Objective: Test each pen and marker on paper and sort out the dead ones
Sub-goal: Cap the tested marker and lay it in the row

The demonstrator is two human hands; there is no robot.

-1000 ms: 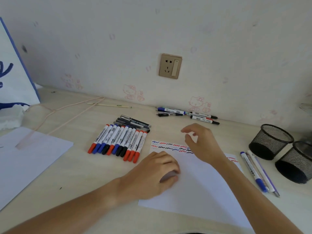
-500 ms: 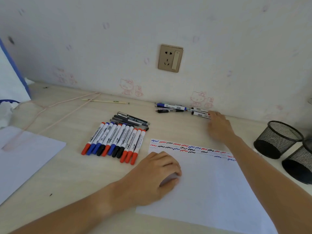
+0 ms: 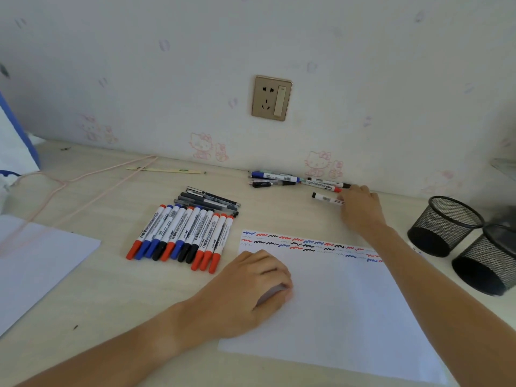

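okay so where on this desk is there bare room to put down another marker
Bare desk lies between the marker row and the loose sheet at left, and between the marker row and the wall pile. The lower part of the test paper is blank too. It is crowded by the right hand and the mesh cups.

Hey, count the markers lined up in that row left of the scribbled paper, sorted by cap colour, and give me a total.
Red-capped markers: 5
Blue-capped markers: 3
Black-capped markers: 3
Total: 11
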